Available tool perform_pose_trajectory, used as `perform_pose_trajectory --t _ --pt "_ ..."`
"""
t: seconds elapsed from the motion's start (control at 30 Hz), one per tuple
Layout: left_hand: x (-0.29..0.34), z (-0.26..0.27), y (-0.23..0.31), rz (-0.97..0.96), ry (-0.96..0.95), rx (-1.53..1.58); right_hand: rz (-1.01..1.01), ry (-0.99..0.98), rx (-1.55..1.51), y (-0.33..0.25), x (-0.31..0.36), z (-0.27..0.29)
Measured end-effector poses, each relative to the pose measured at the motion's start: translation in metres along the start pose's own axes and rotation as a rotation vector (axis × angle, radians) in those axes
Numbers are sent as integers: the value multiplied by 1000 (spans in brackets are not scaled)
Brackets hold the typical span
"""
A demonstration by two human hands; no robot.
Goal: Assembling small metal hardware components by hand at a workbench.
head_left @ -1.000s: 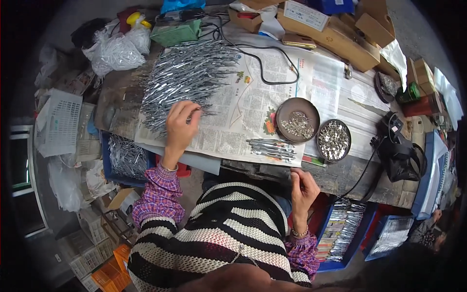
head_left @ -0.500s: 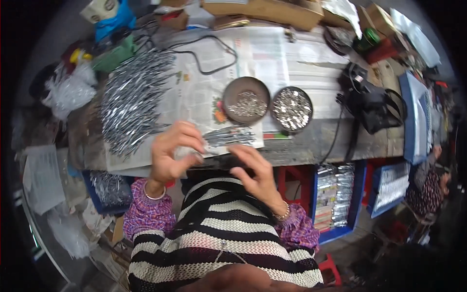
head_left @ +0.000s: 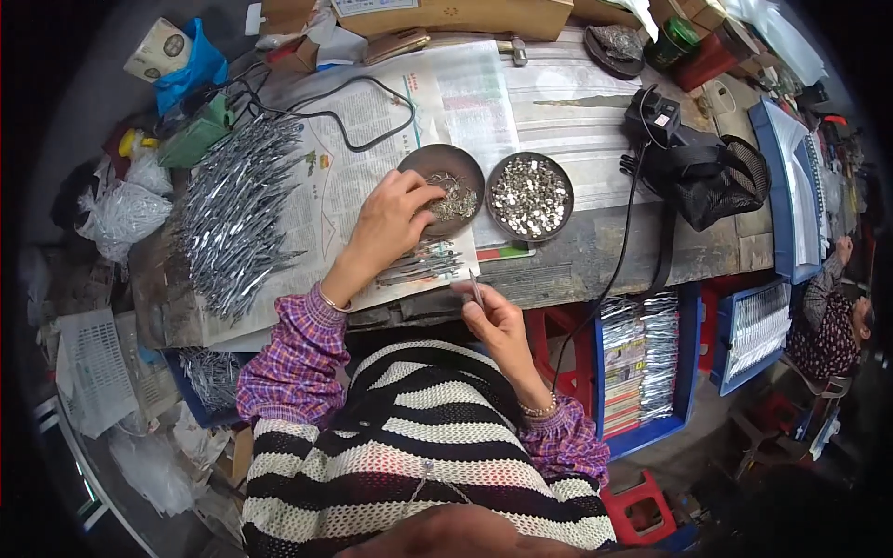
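Observation:
My left hand (head_left: pixel 393 216) reaches into a round dark bowl (head_left: pixel 420 160) of small shiny metal parts (head_left: pixel 456 200). Its fingers are curled over the parts, with thumb and fingertips a little apart. Near the table's front edge, my right hand (head_left: pixel 499 324) pinches a slim, pointed metal piece (head_left: pixel 475 286) that sticks up from the fingers. A short row of slim metal pieces (head_left: pixel 423 265) lies on the newspaper between my hands, partly behind my left wrist. Beside the first bowl stands a second bowl (head_left: pixel 492 208) filled with small round silvery pieces (head_left: pixel 530 195).
A large heap of slim metal pieces (head_left: pixel 237 219) covers the newspaper (head_left: pixel 339 139) at left. A black cable (head_left: pixel 346 139) loops behind it. At right lies a black strapped device (head_left: pixel 693 167). Blue trays (head_left: pixel 688 423) of metal pieces stand below the table. Another person (head_left: pixel 823 325) sits far right.
My left hand has gone from the table's front edge up and right into the left bowl. My right hand has dropped slightly, and a slim metal piece now shows in its fingers.

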State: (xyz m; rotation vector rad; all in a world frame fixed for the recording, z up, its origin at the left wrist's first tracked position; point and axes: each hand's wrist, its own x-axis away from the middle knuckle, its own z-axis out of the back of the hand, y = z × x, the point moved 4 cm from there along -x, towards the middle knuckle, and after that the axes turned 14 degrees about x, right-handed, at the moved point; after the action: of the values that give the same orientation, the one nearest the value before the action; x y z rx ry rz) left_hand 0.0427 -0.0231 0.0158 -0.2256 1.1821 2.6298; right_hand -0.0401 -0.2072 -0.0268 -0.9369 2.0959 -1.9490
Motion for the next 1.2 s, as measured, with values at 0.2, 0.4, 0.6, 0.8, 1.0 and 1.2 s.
perform_pose_trajectory --t 0.2,0.4,0.6,0.8,1.0,1.2 --pt "3 -8 -9 -14 8 20 -23 34 -56 1 0 5" --pt "1 3 -9 9 113 193 -49 34 -107 3 -1 4" --pt "4 10 -12 123 157 406 -11 43 -141 7 -4 1" --pt "5 13 -10 140 173 403 -8 33 -143 5 -5 -2" --pt "12 11 -13 201 116 484 -2 72 -138 4 -6 1" --pt "19 6 -17 321 166 778 2 90 -152 3 -8 1"
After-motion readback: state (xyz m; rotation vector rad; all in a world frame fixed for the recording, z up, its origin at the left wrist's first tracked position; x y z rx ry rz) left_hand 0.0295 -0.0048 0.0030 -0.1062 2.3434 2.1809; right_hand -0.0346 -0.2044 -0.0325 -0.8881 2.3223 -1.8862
